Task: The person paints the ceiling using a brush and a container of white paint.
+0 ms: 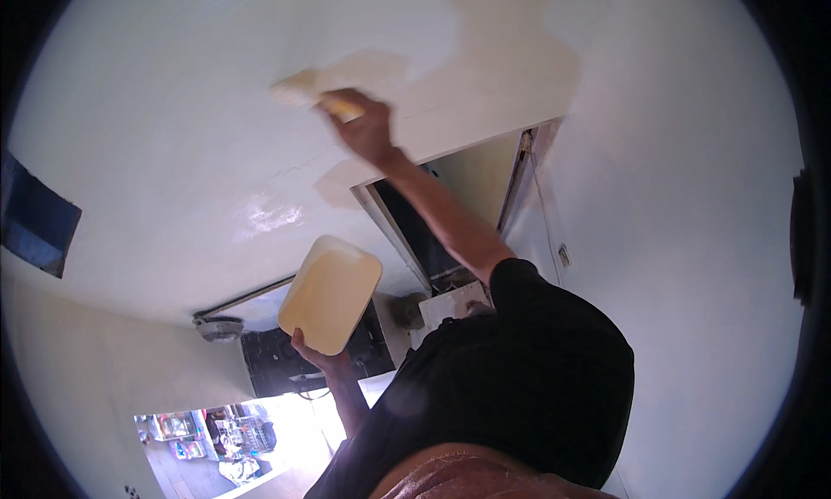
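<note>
My left hand (322, 357) grips a cream plastic tub (331, 293) by its lower rim, thumb over the edge. The tub is rectangular with rounded corners and is tilted so that its pale inside shows. Higher up, my right hand (363, 128) is closed around the yellow handle of a paintbrush (294, 89), somewhat blurred. Its pale bristles are at the white wall (216, 127), where glossy, wet-looking patches show. The right arm reaches up past a doorway, casting a shadow on the wall.
A doorway (368, 205) with a pale frame opens below my right arm. A grey rounded fixture (219, 328) hangs at lower left, near a bright opening onto shelved goods (238, 438). A dark square panel (39, 218) is at far left, a small wall socket (564, 255) at right.
</note>
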Demonstrator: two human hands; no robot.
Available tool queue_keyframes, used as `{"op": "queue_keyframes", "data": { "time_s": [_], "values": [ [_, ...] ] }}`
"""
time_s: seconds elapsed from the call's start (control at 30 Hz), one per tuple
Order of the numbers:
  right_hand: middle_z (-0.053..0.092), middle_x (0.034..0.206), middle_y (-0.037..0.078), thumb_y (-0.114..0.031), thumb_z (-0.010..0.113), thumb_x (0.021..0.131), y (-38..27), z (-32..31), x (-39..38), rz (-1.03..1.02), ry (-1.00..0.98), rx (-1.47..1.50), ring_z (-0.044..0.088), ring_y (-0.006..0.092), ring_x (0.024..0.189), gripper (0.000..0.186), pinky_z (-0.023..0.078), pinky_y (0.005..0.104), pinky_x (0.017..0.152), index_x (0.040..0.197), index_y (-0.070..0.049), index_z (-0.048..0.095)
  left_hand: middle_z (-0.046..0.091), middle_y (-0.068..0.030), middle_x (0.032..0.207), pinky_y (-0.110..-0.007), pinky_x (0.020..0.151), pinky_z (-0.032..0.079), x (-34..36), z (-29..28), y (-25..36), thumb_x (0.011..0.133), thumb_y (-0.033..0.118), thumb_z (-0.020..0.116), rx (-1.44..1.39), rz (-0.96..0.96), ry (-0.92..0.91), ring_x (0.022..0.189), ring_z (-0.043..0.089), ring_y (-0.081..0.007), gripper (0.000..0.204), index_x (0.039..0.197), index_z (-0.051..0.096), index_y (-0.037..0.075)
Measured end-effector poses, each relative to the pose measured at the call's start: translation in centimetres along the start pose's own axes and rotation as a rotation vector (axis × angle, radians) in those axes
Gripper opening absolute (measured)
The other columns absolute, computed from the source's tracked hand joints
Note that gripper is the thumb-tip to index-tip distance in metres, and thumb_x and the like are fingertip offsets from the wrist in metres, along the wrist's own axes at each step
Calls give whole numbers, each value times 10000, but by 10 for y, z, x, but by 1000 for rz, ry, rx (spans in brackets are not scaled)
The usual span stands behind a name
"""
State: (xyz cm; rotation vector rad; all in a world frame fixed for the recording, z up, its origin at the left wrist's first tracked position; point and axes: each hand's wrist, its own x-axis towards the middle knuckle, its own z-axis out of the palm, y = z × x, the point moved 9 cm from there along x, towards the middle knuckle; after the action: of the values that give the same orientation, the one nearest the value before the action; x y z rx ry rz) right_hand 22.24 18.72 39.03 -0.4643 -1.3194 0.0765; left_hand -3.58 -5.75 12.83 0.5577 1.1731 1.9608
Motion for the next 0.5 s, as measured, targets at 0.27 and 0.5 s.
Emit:
{"op": "queue_keyframes", "data": {
  "time_s": [0.27, 0.5],
  "values": [
    [692, 904, 91, 27, 703, 801, 67, -285, 39, 101, 636, -363, 651, 175, 798, 138, 530, 282, 755, 937, 21, 674, 592, -90, 1054, -378, 867, 472, -7, 23, -1, 947, 425, 361, -123, -73, -35, 1000, 592, -212, 477, 1155, 521, 27],
    [685, 899, 89, -25, 685, 764, 21, -128, 0, -136, 336, -590, 674, 256, 748, 264, 541, 332, 622, 1018, -98, 677, 590, -89, 1043, -368, 861, 476, 2, 22, -21, 958, 425, 353, -111, -92, -52, 973, 589, -203, 464, 1135, 525, 32]
  ]
}}
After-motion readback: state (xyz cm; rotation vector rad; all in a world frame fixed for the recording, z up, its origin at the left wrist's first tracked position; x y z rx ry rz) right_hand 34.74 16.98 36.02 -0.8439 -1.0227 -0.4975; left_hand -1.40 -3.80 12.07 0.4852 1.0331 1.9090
